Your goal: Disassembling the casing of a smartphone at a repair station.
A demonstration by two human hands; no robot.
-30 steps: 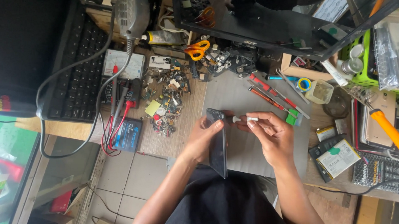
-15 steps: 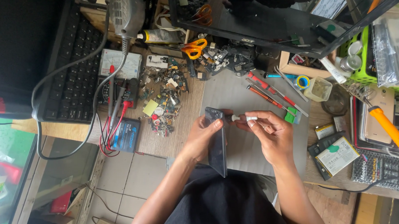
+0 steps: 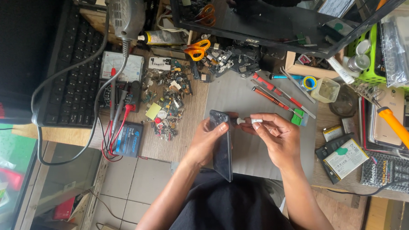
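My left hand (image 3: 206,141) grips a dark smartphone (image 3: 222,150) held on edge over a grey work mat (image 3: 240,98), thumb along its upper side. My right hand (image 3: 278,137) pinches a small white-tipped tool (image 3: 249,121) whose dark end touches the phone's top edge. Both hands are close together just above the mat's near part.
Red-handled screwdrivers (image 3: 272,94) lie on the mat's far side. A heap of small parts (image 3: 168,102), orange scissors (image 3: 197,49), a multimeter (image 3: 121,68) with red and black leads, a keyboard (image 3: 74,83), a phone battery (image 3: 344,157) and an orange-handled tool (image 3: 400,131) crowd the bench.
None of note: the hands stay in the same place on the phone, with only a slight shift of the view.
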